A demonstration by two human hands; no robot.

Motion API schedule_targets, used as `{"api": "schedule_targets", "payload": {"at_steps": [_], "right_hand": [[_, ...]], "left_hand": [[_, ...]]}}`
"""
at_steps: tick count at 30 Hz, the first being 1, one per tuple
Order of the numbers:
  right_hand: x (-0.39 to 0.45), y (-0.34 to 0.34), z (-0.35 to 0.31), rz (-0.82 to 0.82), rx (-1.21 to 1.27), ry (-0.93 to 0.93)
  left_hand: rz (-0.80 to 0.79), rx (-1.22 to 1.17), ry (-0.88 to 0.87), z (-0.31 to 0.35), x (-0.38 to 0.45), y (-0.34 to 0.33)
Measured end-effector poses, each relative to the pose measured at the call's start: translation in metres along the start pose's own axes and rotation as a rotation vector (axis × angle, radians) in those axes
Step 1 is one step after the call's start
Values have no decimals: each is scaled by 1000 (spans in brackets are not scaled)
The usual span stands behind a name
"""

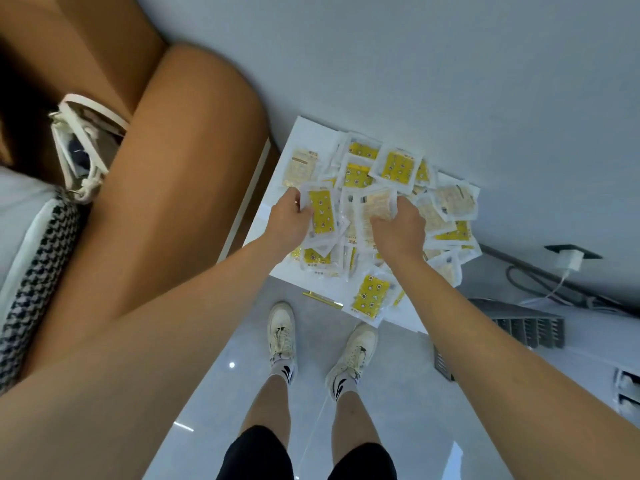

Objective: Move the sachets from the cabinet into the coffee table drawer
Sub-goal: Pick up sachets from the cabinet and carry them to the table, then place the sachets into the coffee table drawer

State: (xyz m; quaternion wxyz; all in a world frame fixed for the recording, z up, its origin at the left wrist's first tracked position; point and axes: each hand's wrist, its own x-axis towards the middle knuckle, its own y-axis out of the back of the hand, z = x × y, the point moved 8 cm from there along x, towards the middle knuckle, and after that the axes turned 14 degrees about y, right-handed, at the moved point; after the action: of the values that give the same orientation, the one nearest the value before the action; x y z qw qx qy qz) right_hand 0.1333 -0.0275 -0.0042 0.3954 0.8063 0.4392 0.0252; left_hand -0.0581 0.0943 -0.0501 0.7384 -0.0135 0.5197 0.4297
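Nearest to me are the person's legs in black shorts and a pair of cream sneakers [282, 336] planted on the glossy pale floor [221, 393]; both bare arms reach forward from there over the white cabinet [301, 133], whose flat top serves as a worktop; a gold handle [320, 298] shows on its near edge. The left hand [289, 218] has its fingers [300, 211] curled around a few sachets, a yellow-printed sachet [322, 216] uppermost, thumb pinching it from the side; the right hand [398, 226] is bunched on a pale sachet [375, 206], fingers closed into the packet so that it crumples a little. Around and beyond the hands lies the heap of sachets [398, 164], overlapping, some yellow side up and some pale side up, one hanging over the near edge; by my reckoning the job has barely started, since nearly the whole pile sits on the cabinet and no coffee table drawer is in sight, so gathering, carrying and stowing are all left. To the left stands a tan leather sofa [180, 168] with a white-strapped bag [83, 143] and a houndstooth cushion [38, 268]; to the right a white charger [568, 261] with its cable and a dark slatted rack [519, 323]; behind it all, a plain grey wall [415, 57].
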Motion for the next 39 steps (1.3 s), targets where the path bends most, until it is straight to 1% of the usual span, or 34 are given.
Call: {"api": "schedule_targets", "payload": {"at_steps": [3,5,11,14,16,20,23,25,28,31,39], "right_hand": [[-21,27,-35,-3,146,7],[-41,46,-68,-27,225,23],[-120,101,-198,-130,415,173],[-162,111,-259,-240,468,257],[-192,110,-299,-317,486,326],[-258,81,-372,-493,478,444],[-317,42,-418,-633,440,520],[-364,10,-447,-737,423,568],[-440,-44,-481,-885,414,620],[-512,-106,-507,-996,378,668],[-690,-277,-557,-1222,254,702]], "left_hand": [[-37,-118,-31,5,-42,30],[-35,-187,-60,11,-87,58],[117,-448,-141,27,-264,162],[198,-588,-165,13,-342,207],[275,-687,-168,-9,-386,236],[430,-919,-134,-77,-463,287],[574,-1057,-135,-138,-516,322],[657,-1109,-120,-182,-545,341],[750,-1185,-75,-259,-577,368],[818,-1262,-32,-343,-602,392],[993,-1388,153,-564,-672,456]]}}
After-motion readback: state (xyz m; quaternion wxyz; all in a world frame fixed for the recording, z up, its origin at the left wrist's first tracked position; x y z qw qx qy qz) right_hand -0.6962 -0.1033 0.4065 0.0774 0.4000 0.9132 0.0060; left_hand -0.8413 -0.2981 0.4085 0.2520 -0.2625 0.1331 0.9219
